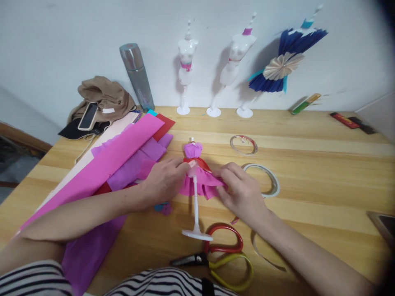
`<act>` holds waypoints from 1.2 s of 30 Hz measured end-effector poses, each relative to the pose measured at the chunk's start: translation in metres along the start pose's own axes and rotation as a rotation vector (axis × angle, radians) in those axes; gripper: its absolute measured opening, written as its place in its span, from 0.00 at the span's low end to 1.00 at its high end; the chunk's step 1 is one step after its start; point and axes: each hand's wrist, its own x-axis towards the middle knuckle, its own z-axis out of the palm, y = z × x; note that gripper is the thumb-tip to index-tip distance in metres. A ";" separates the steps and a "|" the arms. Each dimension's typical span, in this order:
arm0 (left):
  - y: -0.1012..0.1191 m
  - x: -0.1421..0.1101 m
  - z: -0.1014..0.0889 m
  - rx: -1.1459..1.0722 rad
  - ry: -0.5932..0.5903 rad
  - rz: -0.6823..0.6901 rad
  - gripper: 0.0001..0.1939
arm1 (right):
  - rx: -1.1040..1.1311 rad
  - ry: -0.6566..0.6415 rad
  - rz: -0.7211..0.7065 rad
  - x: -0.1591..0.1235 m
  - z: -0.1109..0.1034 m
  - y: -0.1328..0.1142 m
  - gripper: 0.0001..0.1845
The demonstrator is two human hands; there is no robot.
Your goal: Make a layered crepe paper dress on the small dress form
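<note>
A small white mannequin on a stand lies tilted before me, dressed in a purple paper top, a red waistband and a pleated pink paper skirt. My left hand grips the skirt's left side at the waist, fingers closed. Pinched between the thumb and fingers of my right hand is the skirt's right edge, pulled outward. Scissors with one red and one yellow handle lie just below the stand's base. Right of my right hand is a roll of white tape.
Pink and purple crepe paper is piled at the left, near a phone on brown cloth. A flask and three mannequins stand along the wall, one in a blue paper dress. Another tape roll and a green glue tube lie rightward.
</note>
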 end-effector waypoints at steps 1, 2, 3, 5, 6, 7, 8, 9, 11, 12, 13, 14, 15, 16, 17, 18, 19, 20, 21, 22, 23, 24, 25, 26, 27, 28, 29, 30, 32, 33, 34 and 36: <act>0.000 0.001 0.001 -0.072 0.016 -0.046 0.10 | -0.023 -0.015 -0.036 0.000 0.000 -0.002 0.07; 0.001 0.002 0.001 -0.155 0.031 -0.091 0.10 | -0.044 -0.026 -0.068 0.001 0.000 -0.004 0.07; 0.001 0.002 0.001 -0.240 0.038 -0.136 0.09 | -0.068 -0.034 -0.103 0.001 0.001 -0.005 0.08; 0.002 0.003 0.000 -0.381 0.055 -0.202 0.08 | -0.114 -0.036 -0.167 0.002 0.003 -0.009 0.10; 0.003 0.003 -0.001 -0.426 0.068 -0.217 0.08 | -0.132 -0.029 -0.188 0.002 0.005 -0.010 0.11; 0.004 0.003 -0.001 -0.451 0.078 -0.226 0.08 | -0.146 -0.020 -0.198 0.003 0.006 -0.012 0.11; 0.004 0.002 -0.002 -0.463 0.086 -0.226 0.08 | -0.159 -0.014 -0.198 0.003 0.007 -0.012 0.12; 0.005 0.001 -0.003 -0.470 0.095 -0.220 0.08 | -0.170 -0.010 -0.193 0.003 0.008 -0.013 0.12; 0.006 0.000 -0.004 -0.474 0.092 -0.222 0.08 | -0.181 -0.007 -0.177 0.003 0.010 -0.014 0.13; 0.007 -0.001 -0.004 -0.474 0.095 -0.225 0.09 | -0.181 -0.006 -0.174 0.003 0.010 -0.014 0.14; 0.007 -0.002 -0.004 -0.473 0.106 -0.227 0.09 | -0.175 -0.003 -0.176 0.003 0.010 -0.014 0.14; 0.007 -0.002 -0.003 -0.470 0.123 -0.228 0.08 | -0.166 -0.001 -0.180 0.003 0.010 -0.015 0.15; 0.006 -0.002 -0.003 -0.466 0.139 -0.230 0.08 | -0.155 -0.001 -0.185 0.003 0.010 -0.015 0.15; 0.006 -0.001 -0.002 -0.462 0.158 -0.230 0.08 | -0.148 -0.002 -0.188 0.004 0.010 -0.016 0.16; 0.006 0.000 -0.002 -0.459 0.179 -0.226 0.07 | -0.147 -0.005 -0.187 0.005 0.010 -0.016 0.16; 0.006 0.000 -0.001 -0.456 0.193 -0.227 0.07 | -0.152 -0.005 -0.184 0.005 0.010 -0.017 0.16; 0.006 0.001 -0.002 -0.451 0.197 -0.233 0.06 | -0.163 -0.007 -0.183 0.006 0.009 -0.017 0.16; 0.006 0.002 -0.002 -0.448 0.200 -0.243 0.07 | -0.176 -0.011 -0.186 0.007 0.009 -0.016 0.16; 0.006 0.003 -0.003 -0.447 0.200 -0.256 0.07 | -0.187 -0.018 -0.197 0.007 0.009 -0.016 0.16; 0.006 0.004 -0.004 -0.448 0.197 -0.271 0.07 | -0.192 -0.027 -0.213 0.007 0.008 -0.015 0.16; 0.007 0.005 -0.006 -0.451 0.189 -0.286 0.07 | -0.192 -0.036 -0.230 0.007 0.007 -0.014 0.16; 0.007 0.005 -0.006 -0.456 0.185 -0.298 0.07 | -0.189 -0.043 -0.244 0.007 0.007 -0.013 0.16; 0.007 0.005 -0.007 -0.461 0.185 -0.303 0.07 | -0.185 -0.048 -0.253 0.007 0.006 -0.012 0.16; 0.007 0.005 -0.008 -0.463 0.183 -0.302 0.07 | -0.182 -0.048 -0.259 0.007 0.006 -0.011 0.16; 0.008 0.005 -0.008 -0.461 0.178 -0.296 0.07 | -0.182 -0.047 -0.262 0.007 0.006 -0.011 0.16; 0.008 0.004 -0.008 -0.455 0.178 -0.284 0.07 | -0.186 -0.046 -0.266 0.008 0.005 -0.011 0.16; 0.009 0.004 -0.008 -0.443 0.185 -0.270 0.07 | -0.194 -0.046 -0.272 0.009 0.005 -0.011 0.15; 0.009 0.004 -0.007 -0.426 0.196 -0.256 0.07 | -0.203 -0.044 -0.278 0.010 0.005 -0.011 0.15; 0.010 0.003 -0.006 -0.387 0.221 -0.221 0.07 | -0.222 -0.038 -0.284 0.013 0.006 -0.012 0.16; 0.010 0.003 -0.005 -0.366 0.235 -0.199 0.07 | -0.229 -0.037 -0.284 0.014 0.007 -0.013 0.16; 0.010 0.003 -0.004 -0.342 0.247 -0.172 0.07 | -0.236 -0.037 -0.282 0.015 0.008 -0.013 0.16; 0.010 0.003 -0.001 -0.289 0.259 -0.110 0.07 | -0.246 -0.042 -0.268 0.016 0.010 -0.013 0.14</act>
